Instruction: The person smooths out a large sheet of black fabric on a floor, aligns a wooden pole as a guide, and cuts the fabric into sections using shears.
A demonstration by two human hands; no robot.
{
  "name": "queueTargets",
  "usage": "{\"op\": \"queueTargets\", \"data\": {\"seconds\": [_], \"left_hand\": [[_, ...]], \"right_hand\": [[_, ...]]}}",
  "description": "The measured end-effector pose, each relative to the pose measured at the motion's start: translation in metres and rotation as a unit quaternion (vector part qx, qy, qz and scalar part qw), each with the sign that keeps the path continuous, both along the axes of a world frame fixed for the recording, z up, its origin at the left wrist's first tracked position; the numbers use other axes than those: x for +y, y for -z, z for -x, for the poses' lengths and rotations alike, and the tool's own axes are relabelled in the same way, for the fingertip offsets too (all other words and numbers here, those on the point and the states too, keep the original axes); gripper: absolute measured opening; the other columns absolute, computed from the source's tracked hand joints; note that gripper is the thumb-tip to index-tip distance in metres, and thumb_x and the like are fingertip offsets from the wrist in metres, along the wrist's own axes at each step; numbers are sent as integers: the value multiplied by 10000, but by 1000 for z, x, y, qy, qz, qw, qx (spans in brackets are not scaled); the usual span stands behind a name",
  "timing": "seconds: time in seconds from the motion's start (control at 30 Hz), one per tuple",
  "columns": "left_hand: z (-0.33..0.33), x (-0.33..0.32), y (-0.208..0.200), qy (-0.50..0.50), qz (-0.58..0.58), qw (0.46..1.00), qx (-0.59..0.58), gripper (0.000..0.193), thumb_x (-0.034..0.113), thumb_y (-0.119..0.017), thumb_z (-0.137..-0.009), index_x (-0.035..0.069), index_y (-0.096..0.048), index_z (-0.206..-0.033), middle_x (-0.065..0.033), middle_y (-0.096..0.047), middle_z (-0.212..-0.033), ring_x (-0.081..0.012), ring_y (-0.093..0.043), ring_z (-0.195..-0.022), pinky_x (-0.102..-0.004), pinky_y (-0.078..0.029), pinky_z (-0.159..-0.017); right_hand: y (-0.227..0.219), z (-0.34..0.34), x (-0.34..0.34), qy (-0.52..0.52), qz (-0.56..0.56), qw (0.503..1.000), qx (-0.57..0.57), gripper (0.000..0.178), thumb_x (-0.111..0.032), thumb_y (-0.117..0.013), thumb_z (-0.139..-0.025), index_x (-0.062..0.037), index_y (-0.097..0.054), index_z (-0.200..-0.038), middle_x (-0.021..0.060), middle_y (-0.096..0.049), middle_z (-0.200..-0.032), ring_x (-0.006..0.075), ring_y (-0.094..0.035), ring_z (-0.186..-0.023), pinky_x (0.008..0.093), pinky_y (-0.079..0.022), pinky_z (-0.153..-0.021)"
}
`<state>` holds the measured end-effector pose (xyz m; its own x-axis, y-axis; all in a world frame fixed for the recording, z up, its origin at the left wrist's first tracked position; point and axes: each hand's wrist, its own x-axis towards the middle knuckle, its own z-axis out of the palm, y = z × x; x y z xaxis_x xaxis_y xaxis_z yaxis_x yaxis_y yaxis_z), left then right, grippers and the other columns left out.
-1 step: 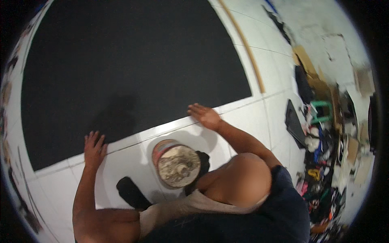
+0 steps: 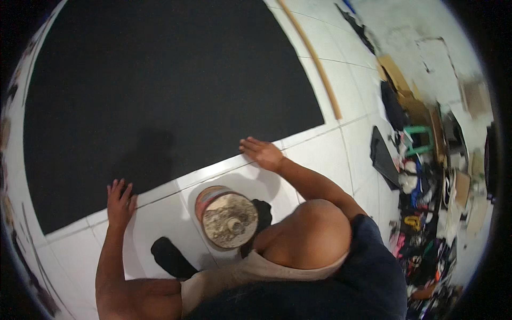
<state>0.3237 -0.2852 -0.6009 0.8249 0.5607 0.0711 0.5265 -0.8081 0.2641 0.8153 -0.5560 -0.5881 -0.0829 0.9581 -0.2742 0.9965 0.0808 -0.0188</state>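
Note:
A large black sheet, apparently cloth (image 2: 160,80), is spread over the white tiled floor. At its near left edge rests my left hand (image 2: 121,204), fingers spread, their tips on the black material. Farther right along the same edge, my right hand (image 2: 265,154) lies flat with its fingers stretched out and close together. Neither hand holds anything. Between my feet, just short of the edge, stands a round tin (image 2: 230,220) with a rough, grey, cement-like top and a small knob.
A long wooden strip (image 2: 314,56) lies right of the sheet. My dark-covered foot (image 2: 173,257) is left of the tin. Along the right wall are a green plastic stool (image 2: 418,140), cardboard (image 2: 397,77), a flat black piece (image 2: 383,157) and a heap of mixed cloth scraps (image 2: 426,250).
The whole view has shifted a little, so the sheet and wooden strip appear slightly farther left. Both hands stay at the sheet's near edge.

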Motion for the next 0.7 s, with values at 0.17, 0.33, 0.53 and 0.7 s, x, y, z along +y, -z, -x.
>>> {"op": "queueTargets", "data": {"seconds": [0.17, 0.33, 0.53, 0.7], "left_hand": [[-12, -3, -7, -17, 28, 999, 39, 429, 154, -728, -859, 62, -618, -1264, -210, -527, -1385, -379, -407, -1380, -554, -276, -1163], [-18, -4, -16, -17, 35, 999, 32, 383, 149, -709, -852, 42, -647, -1215, -223, -545, -1349, -405, -438, -1342, -567, -290, -1142], [-23, -4, -23, -38, 60, 993, 93, 391, 177, -681, -871, 26, -640, -1230, -220, -529, -1384, -402, -418, -1360, -526, -288, -1156], [-26, -9, -31, -47, 47, 994, 83, 383, 139, -693, -863, 25, -639, -1225, -221, -531, -1381, -404, -420, -1359, -511, -304, -1148]], "right_hand": [[-31, 0, 7, 52, -68, 989, 121, 340, -185, -606, -913, -42, -620, -1221, 135, -560, -1377, 302, -529, -1284, 411, -471, -1048], [-17, -61, -6, 278, -197, 937, 71, 330, -228, -652, -855, -54, -660, -1135, 164, -618, -1249, 346, -591, -1152, 470, -480, -979], [0, -171, -74, 503, -210, 838, -10, 354, -317, -625, -909, -112, -640, -1197, 144, -613, -1196, 344, -593, -1096, 488, -490, -919], [-1, -225, -110, 596, -213, 771, -64, 337, -329, -614, -935, -81, -670, -1156, 179, -631, -1212, 348, -617, -1098, 441, -499, -934]]}}
